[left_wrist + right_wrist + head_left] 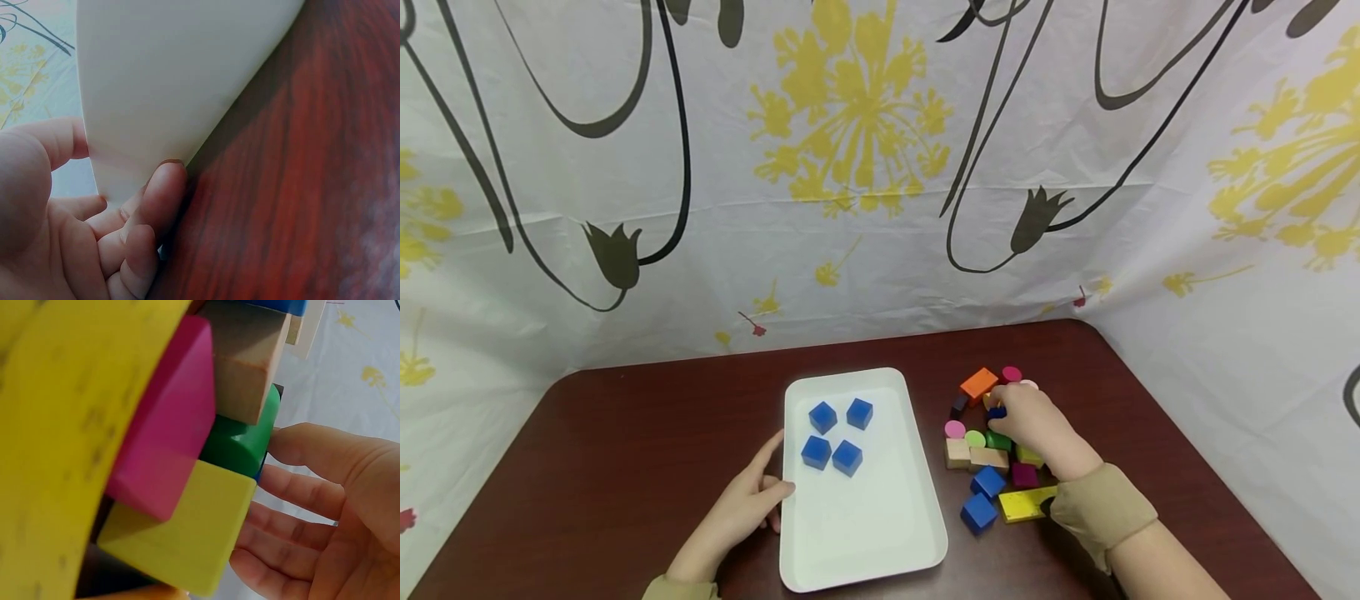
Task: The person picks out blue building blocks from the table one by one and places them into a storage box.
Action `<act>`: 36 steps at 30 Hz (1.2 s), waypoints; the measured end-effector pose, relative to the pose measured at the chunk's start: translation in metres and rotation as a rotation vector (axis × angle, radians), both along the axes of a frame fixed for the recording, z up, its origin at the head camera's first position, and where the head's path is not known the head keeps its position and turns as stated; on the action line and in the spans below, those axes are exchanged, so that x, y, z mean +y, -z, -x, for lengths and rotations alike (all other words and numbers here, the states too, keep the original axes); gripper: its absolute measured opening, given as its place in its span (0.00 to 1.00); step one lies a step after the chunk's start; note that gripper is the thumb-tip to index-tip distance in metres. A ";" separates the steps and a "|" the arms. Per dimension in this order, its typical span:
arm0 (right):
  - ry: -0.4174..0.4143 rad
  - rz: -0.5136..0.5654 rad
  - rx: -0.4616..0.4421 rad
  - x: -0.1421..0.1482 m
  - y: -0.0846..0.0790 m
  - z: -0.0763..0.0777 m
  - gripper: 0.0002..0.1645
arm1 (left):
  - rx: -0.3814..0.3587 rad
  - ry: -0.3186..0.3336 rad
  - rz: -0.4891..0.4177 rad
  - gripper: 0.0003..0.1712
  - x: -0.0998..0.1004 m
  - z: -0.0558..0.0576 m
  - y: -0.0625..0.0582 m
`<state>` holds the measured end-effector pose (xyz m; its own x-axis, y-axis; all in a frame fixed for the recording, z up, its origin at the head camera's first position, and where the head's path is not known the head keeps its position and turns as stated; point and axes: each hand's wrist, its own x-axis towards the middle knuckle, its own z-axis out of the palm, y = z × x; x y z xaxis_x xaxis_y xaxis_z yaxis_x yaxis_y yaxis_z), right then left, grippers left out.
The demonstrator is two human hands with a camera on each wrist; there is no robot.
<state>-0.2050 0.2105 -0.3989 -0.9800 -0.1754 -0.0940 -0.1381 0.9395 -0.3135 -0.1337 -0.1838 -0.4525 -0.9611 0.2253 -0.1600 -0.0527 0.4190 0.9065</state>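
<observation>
My left hand (747, 497) holds the left edge of a white tray (865, 542); in the left wrist view its fingertips (165, 181) press the tray's outer wall (169, 75). Several blue cubes (816, 452) sit in the upper half of the tray. Over the pile of coloured blocks on the right, my right hand (1036, 421) pinches a blue block (996, 412), mostly hidden between thumb and fingers. In the right wrist view, a green block (240, 440) and a yellow-green block (181, 525) stand in front of those fingers.
Two blue cubes (979, 513) lie at the near side of the pile, beside a long yellow block (1022, 505). An orange block (979, 385), wooden blocks (988, 459), a magenta block (1024, 476) and a pink disc (955, 429) surround the right hand. A patterned curtain (850, 275) hangs behind the table.
</observation>
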 end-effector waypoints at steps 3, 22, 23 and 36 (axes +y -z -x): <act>0.001 -0.011 0.001 0.000 -0.002 0.000 0.14 | 0.003 0.003 0.001 0.42 0.000 0.000 0.000; -0.072 -0.025 0.073 -0.008 -0.020 -0.007 0.13 | 0.009 0.007 -0.001 0.42 -0.001 0.000 0.002; -0.075 -0.029 0.078 -0.009 -0.022 -0.007 0.13 | 0.008 0.006 -0.001 0.42 -0.001 0.000 0.002; -0.121 -0.009 0.138 -0.027 -0.043 -0.020 0.16 | 0.011 0.005 -0.004 0.42 -0.001 0.001 0.002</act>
